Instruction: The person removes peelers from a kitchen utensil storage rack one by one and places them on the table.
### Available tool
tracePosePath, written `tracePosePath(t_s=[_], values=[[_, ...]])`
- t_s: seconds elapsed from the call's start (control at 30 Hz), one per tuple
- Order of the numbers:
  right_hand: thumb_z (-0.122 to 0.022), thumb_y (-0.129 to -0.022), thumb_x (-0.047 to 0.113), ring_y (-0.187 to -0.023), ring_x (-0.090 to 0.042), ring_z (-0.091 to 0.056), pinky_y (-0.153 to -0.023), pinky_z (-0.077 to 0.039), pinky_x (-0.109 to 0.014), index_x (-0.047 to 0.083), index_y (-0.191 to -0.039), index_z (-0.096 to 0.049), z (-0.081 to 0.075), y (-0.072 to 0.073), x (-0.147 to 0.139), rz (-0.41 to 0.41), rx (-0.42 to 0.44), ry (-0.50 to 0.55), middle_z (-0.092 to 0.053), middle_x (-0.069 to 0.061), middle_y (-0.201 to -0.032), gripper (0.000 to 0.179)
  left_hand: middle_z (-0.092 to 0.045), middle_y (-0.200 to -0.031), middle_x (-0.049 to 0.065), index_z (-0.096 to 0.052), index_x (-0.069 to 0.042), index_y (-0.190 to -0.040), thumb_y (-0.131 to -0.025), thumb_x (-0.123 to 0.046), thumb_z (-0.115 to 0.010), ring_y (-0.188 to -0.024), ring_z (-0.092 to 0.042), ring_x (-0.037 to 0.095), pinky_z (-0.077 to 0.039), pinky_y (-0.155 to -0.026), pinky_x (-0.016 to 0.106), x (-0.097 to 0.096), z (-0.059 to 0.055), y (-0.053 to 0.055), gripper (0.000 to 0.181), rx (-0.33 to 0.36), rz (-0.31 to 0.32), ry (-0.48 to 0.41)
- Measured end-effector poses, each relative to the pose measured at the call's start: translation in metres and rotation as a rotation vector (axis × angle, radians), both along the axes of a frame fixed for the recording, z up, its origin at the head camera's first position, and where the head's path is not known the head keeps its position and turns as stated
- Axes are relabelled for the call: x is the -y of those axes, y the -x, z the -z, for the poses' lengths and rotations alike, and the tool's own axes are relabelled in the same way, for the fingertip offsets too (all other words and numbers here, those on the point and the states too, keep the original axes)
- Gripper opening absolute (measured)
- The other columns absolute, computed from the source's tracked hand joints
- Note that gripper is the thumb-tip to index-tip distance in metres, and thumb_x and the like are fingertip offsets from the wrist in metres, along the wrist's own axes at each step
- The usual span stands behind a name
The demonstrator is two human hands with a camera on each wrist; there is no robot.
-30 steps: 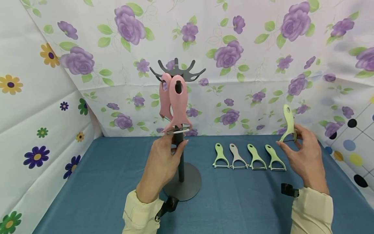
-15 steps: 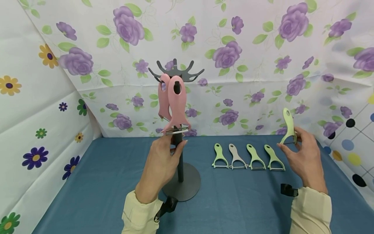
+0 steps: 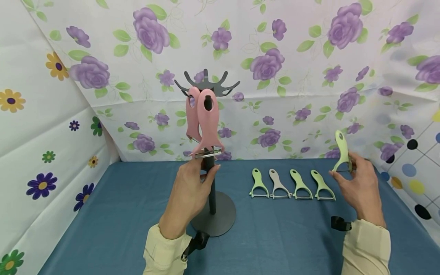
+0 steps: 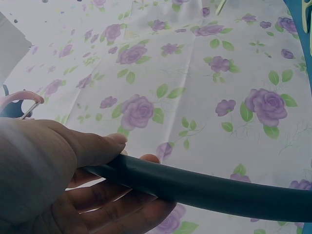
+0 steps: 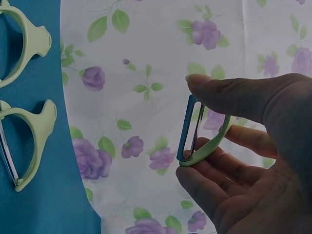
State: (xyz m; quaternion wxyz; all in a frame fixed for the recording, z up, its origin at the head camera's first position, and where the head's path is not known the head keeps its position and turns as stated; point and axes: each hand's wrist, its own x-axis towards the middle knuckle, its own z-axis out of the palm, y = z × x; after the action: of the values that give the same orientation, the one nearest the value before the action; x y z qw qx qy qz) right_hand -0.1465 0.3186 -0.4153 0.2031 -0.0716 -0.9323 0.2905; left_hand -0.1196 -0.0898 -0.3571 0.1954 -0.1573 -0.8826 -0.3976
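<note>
My left hand (image 3: 188, 191) holds the dark pole (image 3: 212, 200) of a hook stand, thumb and fingers around it; the left wrist view shows the pole (image 4: 209, 190) in that grip. Two pink peelers hang from the stand's hooks (image 3: 206, 82): a front peeler (image 3: 208, 122) and a rear peeler (image 3: 193, 122) partly behind it. At the right, my right hand (image 3: 362, 185) pinches a light green peeler (image 3: 342, 149) by its blade end, handle up, above the table. In the right wrist view, thumb and fingers press the two sides of this peeler's head (image 5: 210, 148).
Several peelers lie in a row right of the stand: a green one (image 3: 258, 183), a pale pinkish one (image 3: 277, 181) and two more green ones. The stand's round base (image 3: 223, 219) rests on the blue tablecloth (image 3: 275, 236). Flowered sheets (image 3: 240, 122) hang behind and beside the table.
My right hand has lowered the green peeler slightly and shifted a little to the right. The left hand stays on the pole, and the hanging peelers keep their places.
</note>
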Motion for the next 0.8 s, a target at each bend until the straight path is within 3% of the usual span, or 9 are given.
tracePosePath(t_s=[0.3, 0.8], values=[[-0.070, -0.098, 0.015, -0.098, -0.040, -0.041, -0.075, -0.033, -0.052, -0.004, -0.154, -0.034, 0.004, 0.001, -0.004, 0.010, 0.026, -0.012, -0.046, -0.031, -0.118, 0.070, -0.073, -0.104, 0.013, -0.064, -0.005, -0.116, -0.100, -0.016, -0.068, -0.093, -0.075, 0.025, -0.064, -0.080, 0.038, 0.000, 0.000, 0.000, 0.020, -0.002, -0.001, -0.002], [-0.070, -0.098, 0.015, -0.096, -0.040, -0.039, -0.074, -0.033, -0.052, -0.005, -0.157, -0.029, 0.011, 0.004, -0.010, 0.024, 0.068, 0.004, -0.044, -0.033, -0.120, 0.074, -0.072, -0.105, 0.013, -0.064, -0.003, -0.117, -0.100, -0.016, -0.067, -0.095, -0.075, 0.026, -0.064, -0.080, 0.038, -0.001, 0.000, 0.000, 0.022, 0.018, -0.002, 0.000]])
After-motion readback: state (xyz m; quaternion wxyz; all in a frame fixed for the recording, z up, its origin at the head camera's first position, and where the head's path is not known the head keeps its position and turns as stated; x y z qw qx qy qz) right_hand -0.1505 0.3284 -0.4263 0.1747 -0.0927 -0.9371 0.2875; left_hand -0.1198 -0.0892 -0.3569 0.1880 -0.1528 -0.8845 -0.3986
